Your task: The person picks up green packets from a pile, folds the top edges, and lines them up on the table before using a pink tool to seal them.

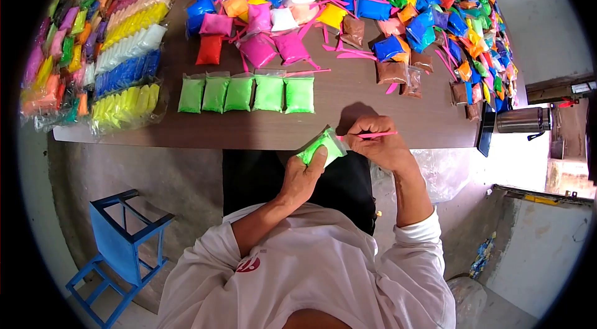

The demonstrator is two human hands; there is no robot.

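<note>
My left hand (303,176) is closed on a bright green packet (324,147) with a clear top edge, tilted over the table's front edge. Just right of it, my right hand (379,142) pinches a thin pink stick (375,135), close to the packet's upper corner. Whether its fingertips also touch the packet is unclear. Several green packets (269,93) lie in a row on the brown table (336,96), beyond my left hand.
Piles of coloured packets (258,18) and pink sticks cover the table's far side. Bagged packets (127,68) lie at the left. A metal cup (523,120) and a dark flat object (487,130) are at the right edge. A blue stool (118,242) stands lower left.
</note>
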